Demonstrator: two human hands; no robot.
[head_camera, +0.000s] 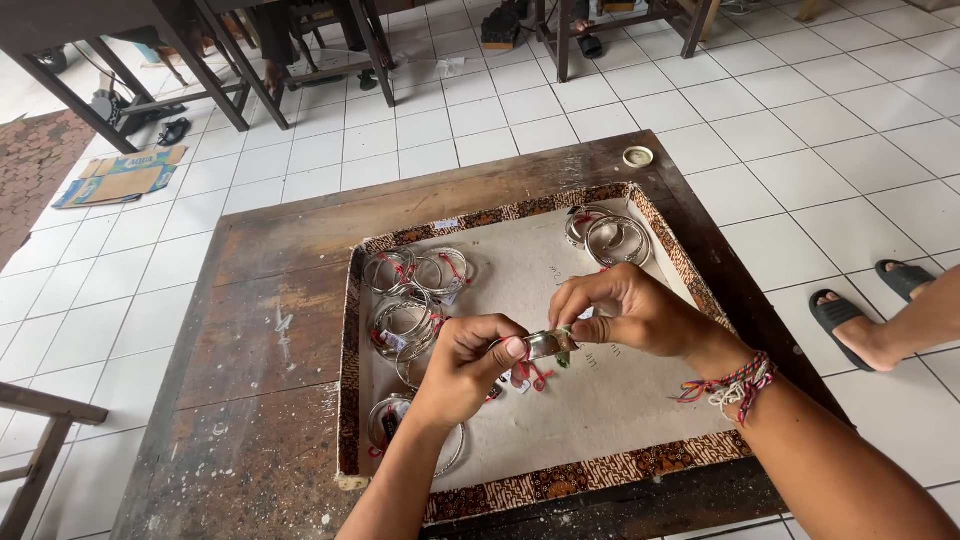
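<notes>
Holding one silver bangle (545, 345) at the tray (520, 490) centre, your left hand (465, 365) is gripping it while your right hand (630, 310) is pinching its small tag; several tagged bundles (415, 275) are lying at ten o'clock, another pile (610, 235) at one o'clock.

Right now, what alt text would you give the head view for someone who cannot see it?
Two bare hands, left hand and right hand, hold a silver bangle between them above a shallow patterned-rim tray on a worn wooden table. More bundles of silver bangles lie in the tray; another person's sandalled foot is on the tiled floor.
</notes>
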